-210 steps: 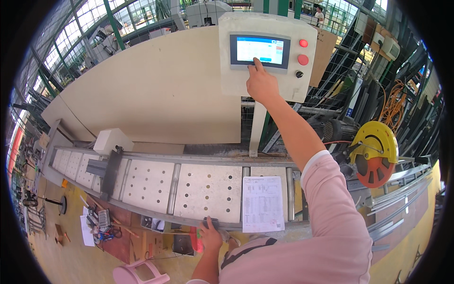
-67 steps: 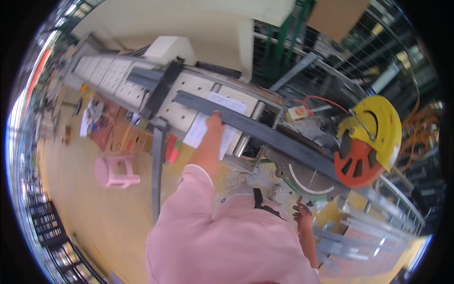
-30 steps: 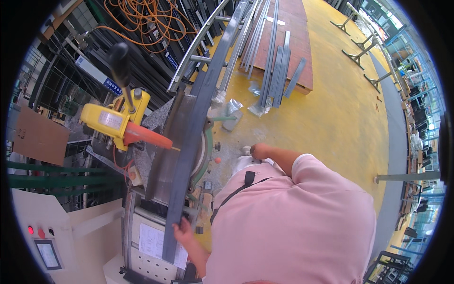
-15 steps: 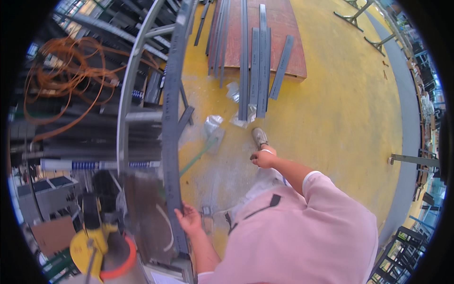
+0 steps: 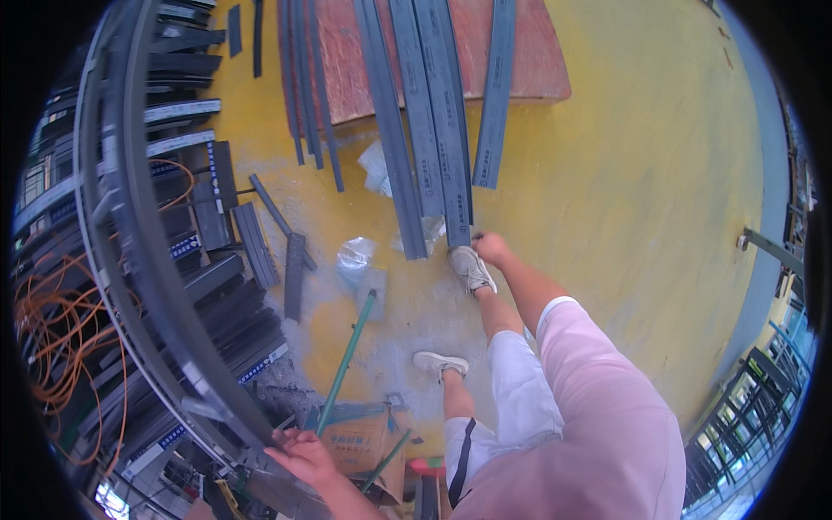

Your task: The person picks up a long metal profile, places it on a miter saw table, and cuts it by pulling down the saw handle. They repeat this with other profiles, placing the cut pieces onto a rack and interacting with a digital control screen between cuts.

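My left hand is at the lower left, palm partly up and fingers apart, beside the near end of a long dark bar. Whether its fingertips touch the bar I cannot tell. My right hand reaches forward above my shoe, its fingers curled together. A small dark thing seems to show at those fingertips, too small to name. Close by, just to its left, end several long grey metal profiles. They jut toward me over the edge of a red board, and one more profile lies apart on their right.
A green pole slants up from a cardboard box. Crumpled clear plastic lies on the yellow floor. Dark bar stock and a tangled orange hose fill the left side. Dark metal frames stand at the right.
The view has turned and come closer to the profiles. My right hand has moved forward to near their ends. My left hand stays by the long bar, which now slants farther left.
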A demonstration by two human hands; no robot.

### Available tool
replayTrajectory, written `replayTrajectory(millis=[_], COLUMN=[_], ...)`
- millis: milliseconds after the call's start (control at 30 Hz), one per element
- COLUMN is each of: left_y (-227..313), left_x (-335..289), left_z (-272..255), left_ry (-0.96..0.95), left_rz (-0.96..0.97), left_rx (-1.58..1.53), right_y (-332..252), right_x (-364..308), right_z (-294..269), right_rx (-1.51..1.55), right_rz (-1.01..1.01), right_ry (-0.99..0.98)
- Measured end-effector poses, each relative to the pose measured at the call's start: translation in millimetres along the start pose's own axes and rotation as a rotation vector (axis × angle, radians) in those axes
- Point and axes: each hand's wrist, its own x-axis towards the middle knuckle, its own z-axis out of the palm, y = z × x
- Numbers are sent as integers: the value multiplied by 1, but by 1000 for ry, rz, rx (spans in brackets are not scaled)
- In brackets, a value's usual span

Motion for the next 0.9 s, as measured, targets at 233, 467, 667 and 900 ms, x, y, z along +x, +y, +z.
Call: replayTrajectory(millis=[233, 467, 667, 900], left_y=[-232, -495, -561, -566], left_x=[53, 215, 220, 240], left_z=[57, 115, 126, 99], left_ry=[-240, -744, -530, -512], left_rz=[-612, 71, 138, -81], left_rx=[1079, 1735, 1886, 1569], right_y=[21, 12, 5, 8], right_x=[96, 102, 87, 65], right_z=[12, 4, -11, 1], right_rx=[592, 892, 782, 891], right_rz=[198, 191, 145, 59], right_ry=[279, -142, -255, -249])
